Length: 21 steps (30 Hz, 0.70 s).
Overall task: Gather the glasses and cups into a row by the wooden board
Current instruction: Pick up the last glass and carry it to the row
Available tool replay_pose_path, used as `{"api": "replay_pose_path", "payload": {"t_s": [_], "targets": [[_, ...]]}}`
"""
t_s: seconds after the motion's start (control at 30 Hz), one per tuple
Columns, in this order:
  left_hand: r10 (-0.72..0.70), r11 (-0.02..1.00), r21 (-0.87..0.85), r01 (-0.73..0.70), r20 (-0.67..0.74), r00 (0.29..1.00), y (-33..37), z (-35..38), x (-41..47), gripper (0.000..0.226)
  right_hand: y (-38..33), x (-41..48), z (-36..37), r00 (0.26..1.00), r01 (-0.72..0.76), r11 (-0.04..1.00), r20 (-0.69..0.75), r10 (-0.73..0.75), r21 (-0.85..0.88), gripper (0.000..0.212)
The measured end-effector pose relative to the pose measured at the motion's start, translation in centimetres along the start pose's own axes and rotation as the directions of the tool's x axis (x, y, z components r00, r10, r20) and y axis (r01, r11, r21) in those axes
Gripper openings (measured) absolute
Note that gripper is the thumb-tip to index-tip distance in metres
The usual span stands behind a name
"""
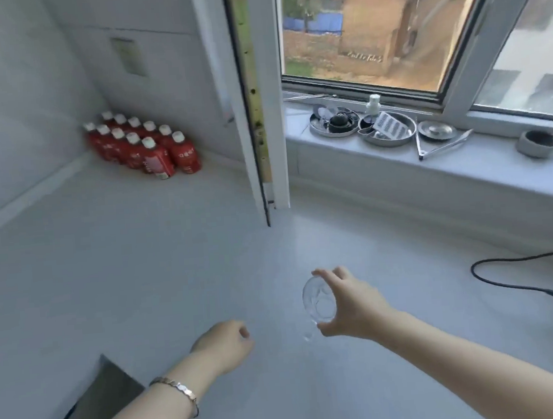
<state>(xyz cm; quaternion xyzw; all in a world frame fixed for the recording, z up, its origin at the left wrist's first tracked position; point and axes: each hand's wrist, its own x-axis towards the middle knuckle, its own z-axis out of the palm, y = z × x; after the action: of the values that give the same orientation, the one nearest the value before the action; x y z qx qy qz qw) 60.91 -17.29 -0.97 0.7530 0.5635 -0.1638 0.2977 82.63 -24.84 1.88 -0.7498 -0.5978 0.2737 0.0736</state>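
A clear drinking glass is held above the white counter, tilted so its mouth and base face me. My right hand grips it by the rim and side with thumb and fingers. My left hand hovers over the counter to the left of the glass, fingers curled into a loose fist with nothing in it; a metal bracelet circles that wrist. No wooden board or other cups show in this view.
Several red bottles stand in the far left corner. An open window sash juts over the counter. On the sill sit metal trays, tongs and a small grey bowl. A black cable lies right; a dark opening lies lower left.
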Motion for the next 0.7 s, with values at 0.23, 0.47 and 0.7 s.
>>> {"api": "replay_pose_path", "payload": {"t_s": [0.23, 0.47, 0.7], "targets": [[-0.238, 0.939, -0.275, 0.206, -0.090, 0.967, -18.4, 2.5, -12.7, 0.007, -19.1, -3.0, 8.2, 0.912, 0.393, 0.907, 0.192, -0.363, -0.150, 0.088], [-0.506, 0.819, -0.403, 0.409, -0.169, 0.846, -36.3, 6.7, -29.8, 0.010, -36.7, -10.1, 19.0, 0.772, 0.619, 0.767, 0.308, -0.556, -0.169, 0.082], [-0.719, 0.642, -0.517, 0.566, -0.149, 0.679, -48.7, 11.5, -43.6, 0.011, -49.3, -16.0, 27.3, 0.642, 0.746, 0.644, 0.442, -0.627, -0.170, 0.092]]}}
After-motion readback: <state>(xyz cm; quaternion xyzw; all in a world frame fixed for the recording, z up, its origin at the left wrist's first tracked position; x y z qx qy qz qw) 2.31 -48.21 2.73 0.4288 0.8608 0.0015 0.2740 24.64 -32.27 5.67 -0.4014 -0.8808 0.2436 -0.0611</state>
